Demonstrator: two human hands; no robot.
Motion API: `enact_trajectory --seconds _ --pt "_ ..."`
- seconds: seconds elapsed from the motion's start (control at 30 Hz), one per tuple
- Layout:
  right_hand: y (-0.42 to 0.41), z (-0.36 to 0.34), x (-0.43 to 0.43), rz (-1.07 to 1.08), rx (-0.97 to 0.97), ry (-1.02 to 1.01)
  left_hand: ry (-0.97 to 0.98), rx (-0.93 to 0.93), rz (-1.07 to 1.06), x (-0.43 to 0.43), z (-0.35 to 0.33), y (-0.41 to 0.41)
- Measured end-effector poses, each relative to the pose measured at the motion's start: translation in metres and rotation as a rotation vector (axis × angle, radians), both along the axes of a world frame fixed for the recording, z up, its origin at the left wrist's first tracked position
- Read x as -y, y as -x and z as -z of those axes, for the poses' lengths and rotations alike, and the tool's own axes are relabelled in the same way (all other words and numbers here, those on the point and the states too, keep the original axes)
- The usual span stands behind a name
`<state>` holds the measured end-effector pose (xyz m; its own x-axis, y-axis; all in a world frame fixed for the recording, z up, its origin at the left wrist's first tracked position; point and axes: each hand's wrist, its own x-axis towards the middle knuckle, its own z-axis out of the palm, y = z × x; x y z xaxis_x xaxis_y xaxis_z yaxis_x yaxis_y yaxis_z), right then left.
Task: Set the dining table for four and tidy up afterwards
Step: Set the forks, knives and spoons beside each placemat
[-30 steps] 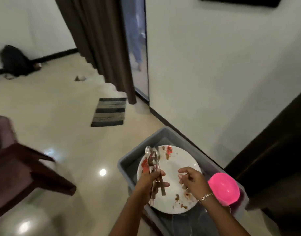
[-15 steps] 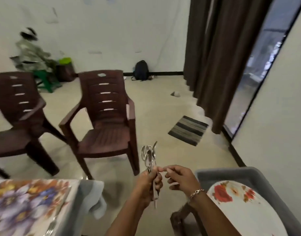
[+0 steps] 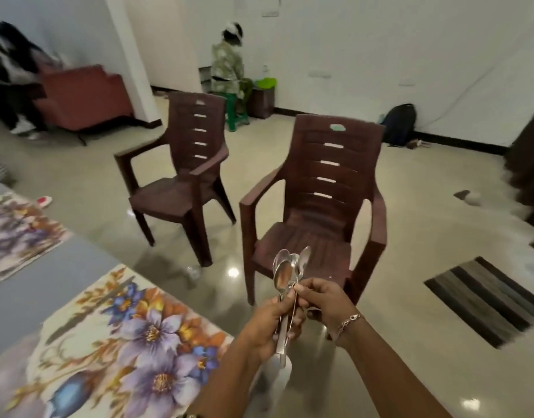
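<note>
The left hand [image 3: 271, 324] holds a bundle of spoons [image 3: 285, 276] upright, fingers wrapped round the handles, off the desk's near right corner; the right hand [image 3: 323, 300] pinches one handle, fingers narrow. To free it cleanly, keep the left grip firm and draw straight up. The floral placemat [image 3: 133, 336] lies at the desk's [image 3: 48, 285] near edge; two brown chairs [image 3: 317, 206] stand beyond.

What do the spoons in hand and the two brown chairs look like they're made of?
Spoons: polished metal, probably steel, with mirror-like bowls. Near chair and far chair: likely moulded plastic, one-piece brown shells with slotted backs and a dull sheen.
</note>
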<state>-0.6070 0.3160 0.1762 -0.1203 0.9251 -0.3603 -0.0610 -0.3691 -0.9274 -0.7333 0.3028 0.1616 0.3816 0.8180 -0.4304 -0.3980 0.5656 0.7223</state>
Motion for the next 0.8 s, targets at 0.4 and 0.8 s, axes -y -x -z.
enact_trajectory --seconds 0.4,0.8 --pt "0.079 0.015 -0.172 -0.442 0.129 0.013 0.043 -0.151 -0.705 -0.098 0.030 0.082" --pt "0.155 0.026 -0.288 -1.115 0.294 0.026 0.216 -0.063 -1.305 -0.134 0.021 0.104"
